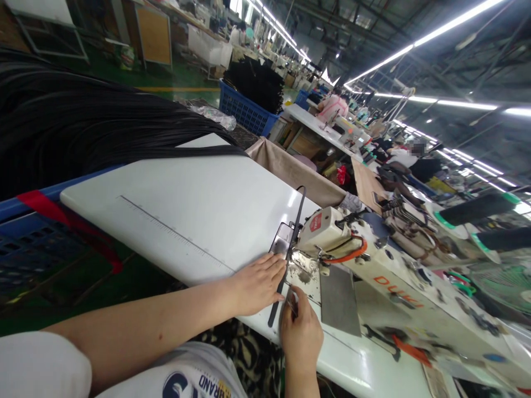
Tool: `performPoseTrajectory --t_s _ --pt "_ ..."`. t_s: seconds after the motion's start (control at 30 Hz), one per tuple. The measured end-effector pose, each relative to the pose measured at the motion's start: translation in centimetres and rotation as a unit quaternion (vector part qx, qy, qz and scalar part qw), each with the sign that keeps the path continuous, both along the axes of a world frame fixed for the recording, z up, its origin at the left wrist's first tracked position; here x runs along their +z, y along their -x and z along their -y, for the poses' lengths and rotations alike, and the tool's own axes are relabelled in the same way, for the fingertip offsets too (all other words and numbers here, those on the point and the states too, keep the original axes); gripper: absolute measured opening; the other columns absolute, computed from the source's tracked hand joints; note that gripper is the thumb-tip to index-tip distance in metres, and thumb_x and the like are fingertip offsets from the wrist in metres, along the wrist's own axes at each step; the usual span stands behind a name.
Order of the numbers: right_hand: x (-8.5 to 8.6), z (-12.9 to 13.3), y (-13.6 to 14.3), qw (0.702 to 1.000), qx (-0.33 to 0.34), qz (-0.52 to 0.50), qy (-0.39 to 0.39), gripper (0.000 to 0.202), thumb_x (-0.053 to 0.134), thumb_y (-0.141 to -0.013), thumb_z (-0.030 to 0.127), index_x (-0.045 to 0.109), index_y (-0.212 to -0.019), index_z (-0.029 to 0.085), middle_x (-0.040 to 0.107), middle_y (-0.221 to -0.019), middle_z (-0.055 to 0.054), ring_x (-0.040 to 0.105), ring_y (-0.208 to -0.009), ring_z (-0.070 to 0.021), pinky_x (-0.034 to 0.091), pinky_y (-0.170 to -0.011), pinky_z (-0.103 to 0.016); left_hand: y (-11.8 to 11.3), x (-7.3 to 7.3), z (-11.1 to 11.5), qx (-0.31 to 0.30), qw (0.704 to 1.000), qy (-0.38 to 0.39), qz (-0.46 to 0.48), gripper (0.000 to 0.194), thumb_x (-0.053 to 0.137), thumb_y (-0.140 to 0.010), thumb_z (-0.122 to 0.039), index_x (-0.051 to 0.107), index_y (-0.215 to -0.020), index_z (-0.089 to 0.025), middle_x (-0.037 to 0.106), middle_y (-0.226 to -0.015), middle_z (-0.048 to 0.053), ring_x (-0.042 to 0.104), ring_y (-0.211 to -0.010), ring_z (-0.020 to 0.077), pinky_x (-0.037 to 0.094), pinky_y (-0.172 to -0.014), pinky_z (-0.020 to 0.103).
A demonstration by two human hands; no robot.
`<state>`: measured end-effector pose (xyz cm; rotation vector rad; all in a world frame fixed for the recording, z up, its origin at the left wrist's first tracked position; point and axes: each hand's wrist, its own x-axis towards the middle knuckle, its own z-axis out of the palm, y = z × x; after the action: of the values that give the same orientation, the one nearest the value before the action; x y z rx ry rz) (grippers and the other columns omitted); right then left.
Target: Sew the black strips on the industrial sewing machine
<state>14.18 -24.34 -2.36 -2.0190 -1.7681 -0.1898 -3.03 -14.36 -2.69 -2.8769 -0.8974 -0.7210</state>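
A narrow black strap (272,316) runs across the sewing machine's bed and under its head, and its far end arches up beside the machine. My left hand (260,283) lies with fingers outstretched over the strap, just left of the needle area. Close by on the near side, my right hand (302,326) is closed around a small pointed metal tool, mostly hidden by the fingers. The tool's tip is near the strap. The white sewing machine (398,293) stands to the right of both hands.
A thick bundle of black straps (103,121) hangs over a blue crate (25,232) at the left. A ruler scale (174,232) marks the white table (207,193). Behind it are a fabric-lined trough (290,166) and another blue basket (244,105). Thread cones (477,210) stand at right.
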Motion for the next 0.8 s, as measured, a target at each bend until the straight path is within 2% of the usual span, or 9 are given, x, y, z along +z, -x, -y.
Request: performPoseTrajectory --t_s 0.3,0.57,0.8 --pt "-0.24 -0.02 -0.1 1.0 0.008 0.008 -0.014 0.035 0.047 -0.1 0.034 0.067 -0.122 0.016 0.078 -0.095 -0.009 0.074 -0.085 -0.0236 0.052 -0.073 -0.03 0.04 0.19 0.08 -0.001 1.0 0.005 -0.012 0.071 0.034 -0.105 -0.058 0.049 -0.147 -0.004 0.048 -0.156 0.017 0.039 -0.149 0.0297 0.022 -0.126 0.041" --pt "-0.08 0.07 0.03 1.0 0.007 0.007 -0.014 0.033 0.047 -0.098 0.03 0.068 -0.12 0.017 0.078 -0.091 -0.009 0.074 -0.081 -0.0227 0.052 -0.071 -0.029 0.0 0.43 0.14 0.009 1.0 0.021 -0.008 0.07 0.039 -0.104 -0.06 0.051 -0.147 -0.006 0.049 -0.156 0.016 0.041 -0.148 0.0267 0.022 -0.127 0.039" --pt "-0.39 0.19 0.15 1.0 0.012 0.008 -0.026 0.032 0.049 -0.098 0.029 0.067 -0.122 0.016 0.078 -0.098 -0.01 0.073 -0.084 -0.0225 0.052 -0.074 -0.03 0.05 0.39 0.11 0.001 0.999 0.029 -0.014 0.069 0.04 -0.104 -0.058 0.05 -0.147 -0.006 0.047 -0.157 0.016 0.039 -0.15 0.0264 0.019 -0.128 0.039"
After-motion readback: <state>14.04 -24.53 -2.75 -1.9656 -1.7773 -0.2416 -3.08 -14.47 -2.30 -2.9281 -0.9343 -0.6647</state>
